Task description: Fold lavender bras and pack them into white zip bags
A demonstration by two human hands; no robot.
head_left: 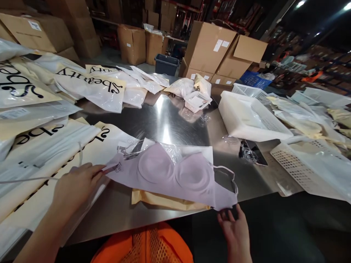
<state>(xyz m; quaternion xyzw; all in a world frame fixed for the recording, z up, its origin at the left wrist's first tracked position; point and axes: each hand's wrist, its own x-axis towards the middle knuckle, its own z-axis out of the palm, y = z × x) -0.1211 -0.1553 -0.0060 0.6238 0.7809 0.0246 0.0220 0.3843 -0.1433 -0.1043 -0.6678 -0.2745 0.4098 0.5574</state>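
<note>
A pale lilac bra (164,175) is stretched sideways above the front of the metal table, its cups facing me. My left hand (79,182) pinches one band end, near some small print. At the other band end, my right hand (234,223) has its thumb and fingers closed on the edge. The straps hang loose, one looping out at the right. Beneath the bra lie a yellowish packing bag (164,200) and a clear plastic wrapper (175,150), both partly covered by it.
Printed plastic bags (90,86) are piled along the left. White plastic baskets (252,117) stand at the right, with a small basket (196,101) at the back. Cardboard boxes (208,47) and a dark bin (166,65) stand beyond the table (137,126).
</note>
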